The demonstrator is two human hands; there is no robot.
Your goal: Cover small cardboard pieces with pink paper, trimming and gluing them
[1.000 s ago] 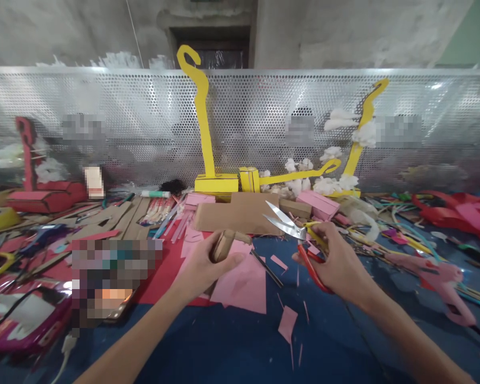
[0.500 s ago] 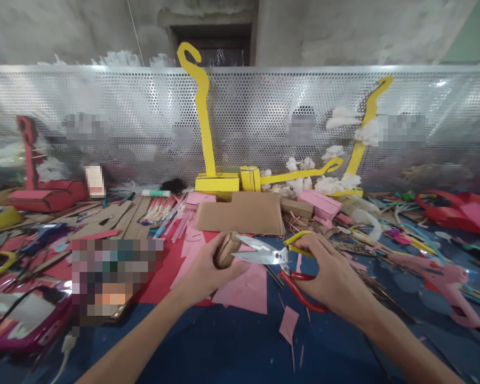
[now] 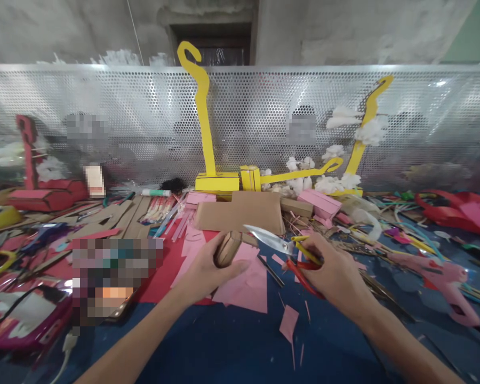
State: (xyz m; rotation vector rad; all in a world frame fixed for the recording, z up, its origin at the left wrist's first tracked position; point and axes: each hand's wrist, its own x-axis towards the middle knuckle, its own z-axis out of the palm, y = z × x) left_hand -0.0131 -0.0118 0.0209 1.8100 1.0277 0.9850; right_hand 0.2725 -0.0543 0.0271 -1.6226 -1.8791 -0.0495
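Note:
My left hand (image 3: 202, 273) is closed around a small brown cardboard box (image 3: 229, 249), held tilted above the pink and red paper. In my right hand (image 3: 333, 268) is a pair of scissors (image 3: 270, 239) with one yellow and one red handle. The blades are together and point left, just to the right of the box and apart from it. Beneath the hands lie pink paper (image 3: 246, 285) and red paper (image 3: 156, 282) on the blue table.
Behind stand a cardboard piece (image 3: 240, 213) and a yellow hook-shaped stand (image 3: 204, 122). A pink glue gun (image 3: 436, 272) lies at the right, among sticks and scraps. A phone (image 3: 122, 304) and a purple case (image 3: 28, 325) are at the left. A perforated metal panel (image 3: 256, 106) runs across the back.
The scissors have shut and moved away from the box, slightly right, with my right hand. A small cardboard strip now shows beside the box. My left hand stays nearly still.

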